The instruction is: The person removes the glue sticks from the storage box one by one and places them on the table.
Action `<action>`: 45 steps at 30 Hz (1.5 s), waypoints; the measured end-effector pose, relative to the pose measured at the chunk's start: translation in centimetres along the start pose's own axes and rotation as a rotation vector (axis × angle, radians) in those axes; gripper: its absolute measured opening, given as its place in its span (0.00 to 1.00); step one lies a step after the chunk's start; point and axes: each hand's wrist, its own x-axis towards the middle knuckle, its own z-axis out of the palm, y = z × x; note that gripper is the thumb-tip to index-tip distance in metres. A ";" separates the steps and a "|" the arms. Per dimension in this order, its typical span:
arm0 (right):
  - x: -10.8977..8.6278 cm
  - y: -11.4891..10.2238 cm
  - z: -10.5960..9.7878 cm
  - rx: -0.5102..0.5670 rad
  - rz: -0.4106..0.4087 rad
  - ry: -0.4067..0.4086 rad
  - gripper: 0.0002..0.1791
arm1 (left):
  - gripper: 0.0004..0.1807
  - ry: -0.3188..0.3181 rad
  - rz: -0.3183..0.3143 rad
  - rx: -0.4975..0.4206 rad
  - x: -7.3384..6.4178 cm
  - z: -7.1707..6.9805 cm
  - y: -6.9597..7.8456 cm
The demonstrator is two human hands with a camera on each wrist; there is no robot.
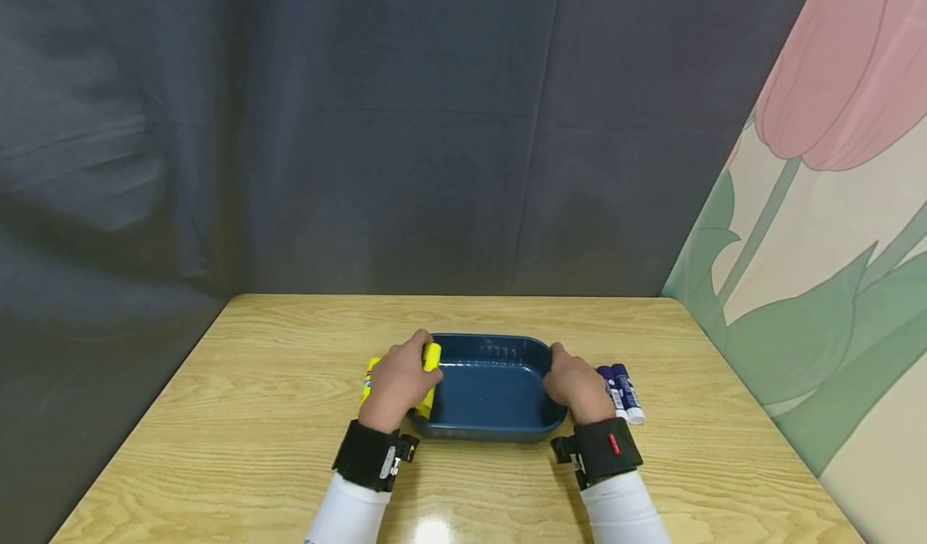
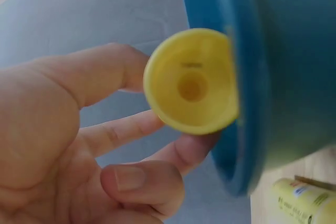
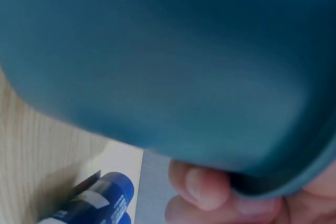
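A dark blue rectangular dish (image 1: 496,391) with a raised rim is in the middle of the head view. My left hand (image 1: 400,377) pinches a yellow glue stick (image 1: 432,359) between thumb and fingers at the dish's left rim. In the left wrist view the hollow round base of this glue stick (image 2: 191,85) faces the camera, overlapping the rim. On the right side, my right hand (image 1: 575,381) grips the dish's rim, its fingers (image 3: 210,195) curled under the edge in the right wrist view.
Another yellow glue stick (image 1: 371,375) lies on the wooden table (image 1: 239,415), partly behind my left hand. To the right of the dish lie two dark blue glue sticks with white ends (image 1: 627,395). A grey curtain (image 1: 434,142) hangs behind the table.
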 end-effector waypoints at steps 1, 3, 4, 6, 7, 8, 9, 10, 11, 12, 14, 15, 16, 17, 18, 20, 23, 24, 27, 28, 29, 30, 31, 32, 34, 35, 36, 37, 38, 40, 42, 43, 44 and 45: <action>0.0 0.0 0.0 0.001 0.001 0.000 0.33 | 0.28 0.006 -0.001 0.007 0.0 -0.2 -0.1; 0.0 0.0 0.0 0.006 0.003 0.000 0.33 | 0.28 0.014 -0.010 0.017 -0.1 -0.6 -0.2; 0.0 0.0 -0.1 0.008 0.003 0.000 0.33 | 0.28 0.012 -0.016 0.018 -0.1 -0.8 -0.2; 0.0 0.0 -0.1 0.006 0.003 0.000 0.33 | 0.29 0.008 -0.028 0.015 -0.2 -1.2 -0.3; 0.0 0.0 -0.1 0.004 0.002 0.000 0.33 | 0.29 0.004 -0.037 0.013 -0.2 -1.4 -0.4; -0.1 0.0 -0.1 0.004 0.001 0.000 0.33 | 0.29 0.000 -0.046 0.012 -0.2 -1.5 -0.5; -0.1 0.0 -0.1 0.003 0.000 -0.001 0.33 | 0.29 -0.003 -0.053 0.012 -0.2 -1.7 -0.6; -0.1 0.0 0.0 0.002 0.000 -0.001 0.33 | 0.29 -0.006 -0.061 0.011 -0.2 -1.8 -0.7; -0.1 0.1 0.0 0.001 0.001 -0.002 0.33 | 0.28 -0.008 -0.068 0.015 -0.2 -1.9 -0.8; -0.1 0.1 0.0 0.001 0.001 -0.002 0.33 | 0.28 -0.009 -0.073 0.018 -0.2 -2.1 -0.9; -0.1 0.0 0.0 0.005 0.005 -0.003 0.33 | 0.28 -0.010 -0.083 0.026 -0.2 -2.3 -1.2; -0.1 0.1 0.0 0.007 0.008 -0.003 0.33 | 0.28 -0.010 -0.085 0.028 -0.2 -2.5 -1.3; -0.1 0.1 0.0 0.010 0.011 -0.004 0.34 | 0.28 -0.010 -0.086 0.030 -0.2 -2.6 -1.5; -0.1 0.1 0.0 0.013 0.012 -0.005 0.34 | 0.28 -0.010 -0.088 0.032 -0.2 -2.8 -1.6; -0.1 0.1 0.1 0.016 0.014 -0.007 0.34 | 0.29 -0.007 -0.087 0.033 -0.2 -2.9 -1.8; -0.1 0.1 0.1 0.020 0.015 -0.007 0.34 | 0.29 -0.004 -0.091 0.031 -0.2 -3.3 -2.1; 0.0 0.1 0.1 0.025 0.014 -0.007 0.34 | 0.29 0.004 -0.103 0.026 -0.2 -3.8 -2.5; 0.0 0.2 0.1 0.024 0.013 -0.007 0.34 | 0.29 0.007 -0.107 0.026 -0.2 -4.0 -2.7; -0.1 0.1 0.1 0.022 0.007 -0.004 0.34 | 0.29 0.012 -0.126 0.013 -0.3 -4.6 -3.2; -0.1 0.1 0.1 0.022 0.005 -0.003 0.34 | 0.29 0.011 -0.133 0.008 -0.4 -4.8 -3.5; -0.1 0.2 0.1 0.021 0.005 -0.003 0.34 | 0.29 0.009 -0.142 0.002 -0.4 -5.0 -3.7; -0.1 0.1 0.1 0.020 0.005 -0.004 0.34 | 0.29 0.008 -0.151 -0.001 -0.4 -5.1 -4.0; -0.2 0.1 0.1 0.021 0.005 -0.004 0.34 | 0.29 0.007 -0.160 -0.005 -0.5 -5.2 -4.4; -0.2 0.1 0.1 0.021 0.004 -0.006 0.34 | 0.29 0.007 -0.169 -0.006 -0.5 -5.3 -4.7; -0.2 0.1 0.1 0.022 0.002 -0.007 0.34 | 0.29 0.006 -0.184 -0.013 -0.5 -5.5 -5.3; -0.2 0.1 0.1 0.022 0.002 -0.006 0.34 | 0.29 0.006 -0.191 -0.017 -0.5 -5.6 -5.6; -0.2 0.1 0.1 0.023 0.001 -0.006 0.34 | 0.29 0.007 -0.196 -0.021 -0.5 -5.7 -5.9; -0.2 0.2 0.1 0.022 -0.002 -0.003 0.34 | 0.29 0.006 -0.203 -0.027 -0.5 -5.7 -6.1; -0.1 0.2 0.1 0.021 -0.004 -0.001 0.34 | 0.29 0.005 -0.209 -0.033 -0.5 -5.7 -6.3; -0.1 0.3 0.1 0.018 -0.006 0.002 0.34 | 0.29 0.001 -0.218 -0.045 -0.5 -5.7 -6.7; -0.1 0.3 0.1 0.019 -0.007 0.003 0.34 | 0.29 -0.003 -0.227 -0.052 -0.4 -5.7 -7.0; -0.1 0.3 0.1 0.020 -0.008 0.004 0.34 | 0.29 -0.004 -0.231 -0.056 -0.4 -5.7 -7.2; 0.0 0.3 0.1 0.020 -0.010 0.005 0.33 | 0.29 -0.006 -0.235 -0.062 -0.4 -5.7 -7.3; 0.0 0.3 0.1 0.021 -0.010 0.005 0.33 | 0.29 -0.009 -0.238 -0.066 -0.3 -5.6 -7.4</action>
